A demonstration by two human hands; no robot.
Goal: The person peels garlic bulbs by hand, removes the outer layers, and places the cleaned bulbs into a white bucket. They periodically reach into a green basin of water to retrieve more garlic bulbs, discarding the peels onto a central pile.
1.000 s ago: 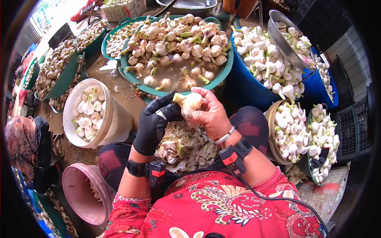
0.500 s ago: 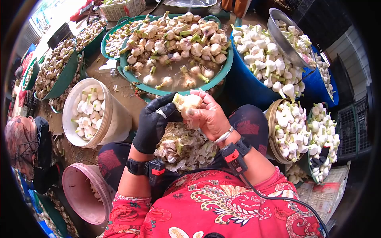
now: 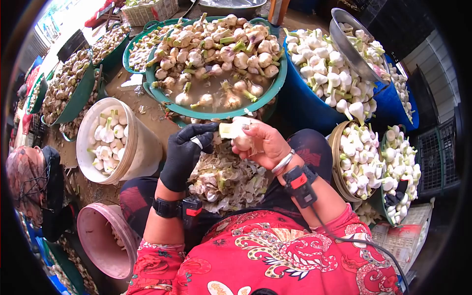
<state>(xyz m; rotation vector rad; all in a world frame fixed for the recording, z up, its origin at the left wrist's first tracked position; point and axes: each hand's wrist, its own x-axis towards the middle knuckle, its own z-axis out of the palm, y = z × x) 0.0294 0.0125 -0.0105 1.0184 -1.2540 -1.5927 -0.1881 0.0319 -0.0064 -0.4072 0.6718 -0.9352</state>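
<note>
A pale garlic bulb (image 3: 242,139) with a short cut stem is held up above my lap, its stem pointing left. My right hand (image 3: 268,146), bare, wraps its fingers and thumb around the bulb's right side. In a black glove, my left hand (image 3: 187,153) has its fingers bent together at the stem, index fingertip against the stem's end; the thumb tip is partly hidden. Below both hands lies a heap of loose garlic skins (image 3: 228,179) between my knees. Just beyond, a green tub (image 3: 216,116) holds unpeeled garlic in murky water.
To the left stand a white bucket (image 3: 147,152) of cleaned bulbs and a pink bucket (image 3: 105,241) with a few pieces. A blue barrel (image 3: 300,101) of white garlic stands at right, below a metal basin (image 3: 351,51). A beige bucket (image 3: 339,167) of garlic sits beside my right knee.
Both hands have lowered slightly. My right hand has turned the bulb, and its surface now looks whiter and smoother. The left fingers have shifted toward the stem's end.
</note>
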